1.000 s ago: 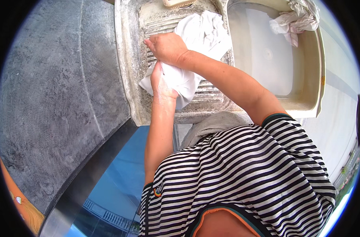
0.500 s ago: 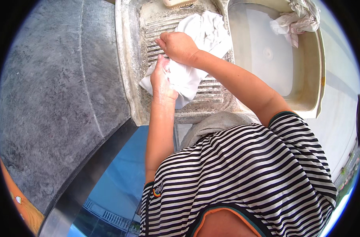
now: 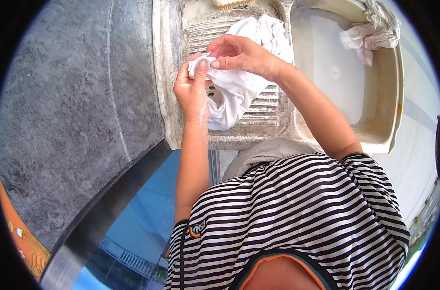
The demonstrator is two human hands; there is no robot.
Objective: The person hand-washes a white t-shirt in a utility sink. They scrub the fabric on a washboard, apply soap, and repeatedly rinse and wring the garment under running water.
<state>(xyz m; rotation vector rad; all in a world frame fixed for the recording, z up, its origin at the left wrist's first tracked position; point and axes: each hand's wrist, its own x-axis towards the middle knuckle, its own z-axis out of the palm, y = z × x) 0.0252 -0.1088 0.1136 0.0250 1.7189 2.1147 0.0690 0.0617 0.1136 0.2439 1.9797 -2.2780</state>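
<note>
Both the left hand (image 3: pixel 192 92) and right hand (image 3: pixel 239 53) are pinching the white cloth (image 3: pixel 234 92), its bulk hanging toward the ribbed washboard (image 3: pixel 266 108) below.

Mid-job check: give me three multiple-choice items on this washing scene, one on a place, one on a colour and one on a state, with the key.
1. Where does the crumpled second cloth lie?
A. at the far corner of the water basin
B. on the grey stone slab
C. on the ribbed washboard

2. What colour is the cloth in the hands?
A. blue
B. white
C. striped black

3. How is that cloth held?
A. spread flat, untouched
B. pinched up between both hands
C. sunk in the basin

Key: 1 A, the crumpled cloth sits at the water basin rim's far corner; 2 B, the white cloth is plain white; 3 B, left hand and right hand grip one bunched end above the ribbed washboard.
</note>
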